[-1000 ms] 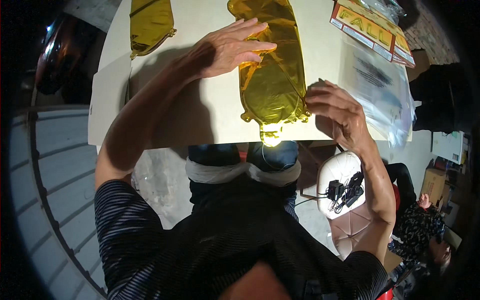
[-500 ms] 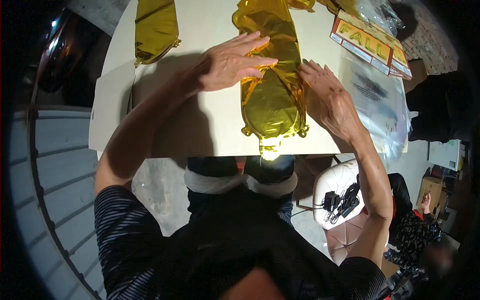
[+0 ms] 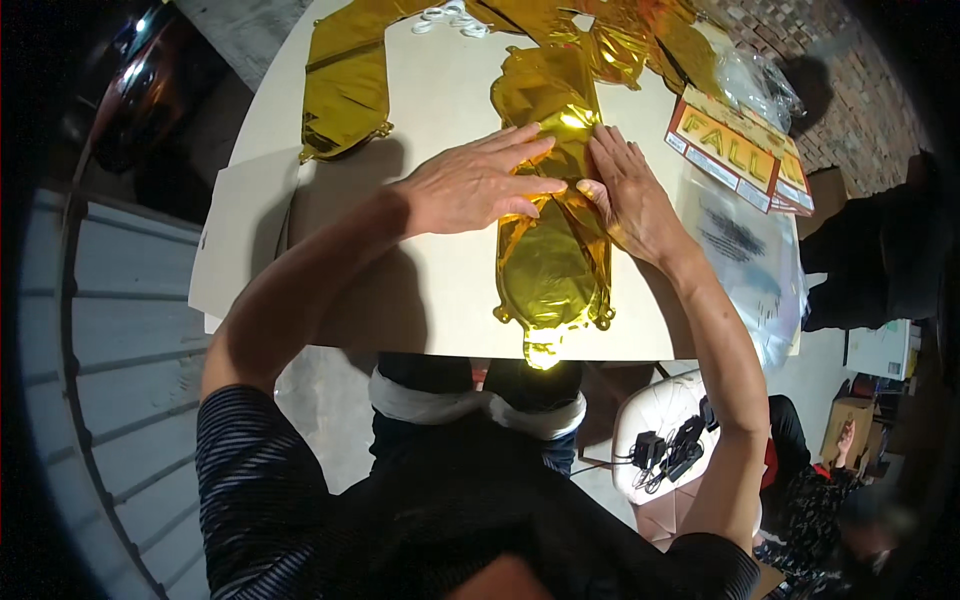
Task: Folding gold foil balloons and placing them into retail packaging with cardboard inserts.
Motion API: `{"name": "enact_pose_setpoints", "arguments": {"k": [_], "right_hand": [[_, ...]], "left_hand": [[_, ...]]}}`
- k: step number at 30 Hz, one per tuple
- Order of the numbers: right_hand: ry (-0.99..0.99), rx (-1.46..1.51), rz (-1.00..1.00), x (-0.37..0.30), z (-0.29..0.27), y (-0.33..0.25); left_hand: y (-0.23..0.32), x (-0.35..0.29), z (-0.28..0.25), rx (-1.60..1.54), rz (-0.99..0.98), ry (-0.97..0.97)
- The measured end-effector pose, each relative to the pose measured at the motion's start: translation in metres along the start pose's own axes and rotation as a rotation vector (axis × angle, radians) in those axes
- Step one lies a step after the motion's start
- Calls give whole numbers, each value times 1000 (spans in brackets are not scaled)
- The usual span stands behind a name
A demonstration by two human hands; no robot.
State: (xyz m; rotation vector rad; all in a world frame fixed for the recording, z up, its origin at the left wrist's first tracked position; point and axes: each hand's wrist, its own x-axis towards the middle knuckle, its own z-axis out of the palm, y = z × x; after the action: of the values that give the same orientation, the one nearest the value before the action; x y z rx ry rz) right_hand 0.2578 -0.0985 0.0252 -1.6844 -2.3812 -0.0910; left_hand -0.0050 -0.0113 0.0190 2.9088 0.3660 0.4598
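One gold foil piece (image 3: 550,265) lies lengthwise on the pale table (image 3: 450,300), its tabbed end at the near edge. From where I stand, the left hand (image 3: 480,185) rests across it, fingers stretched out, and the right hand (image 3: 635,205) lies along its right edge, fingers straight; neither looks clenched. The lower part seems fairly flat, yet creases remain around the fingertips, so I'd judge the flattening only partly done.

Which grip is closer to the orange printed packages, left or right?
Right. The right grip lies along the gold foil piece's right edge, left of the orange printed packages; the left grip is farther left, across the foil's left side.
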Motion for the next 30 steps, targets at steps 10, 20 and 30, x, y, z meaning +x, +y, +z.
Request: {"name": "enact_pose_setpoints", "arguments": {"k": [10, 20, 30], "right_hand": [[18, -40, -17, 30, 5, 17], [113, 29, -15, 49, 4, 28], [49, 50, 49, 78, 8, 42]], "left_hand": [[2, -1, 1, -5, 9, 7], [1, 0, -2, -10, 20, 2], [1, -1, -3, -4, 16, -25]]}}
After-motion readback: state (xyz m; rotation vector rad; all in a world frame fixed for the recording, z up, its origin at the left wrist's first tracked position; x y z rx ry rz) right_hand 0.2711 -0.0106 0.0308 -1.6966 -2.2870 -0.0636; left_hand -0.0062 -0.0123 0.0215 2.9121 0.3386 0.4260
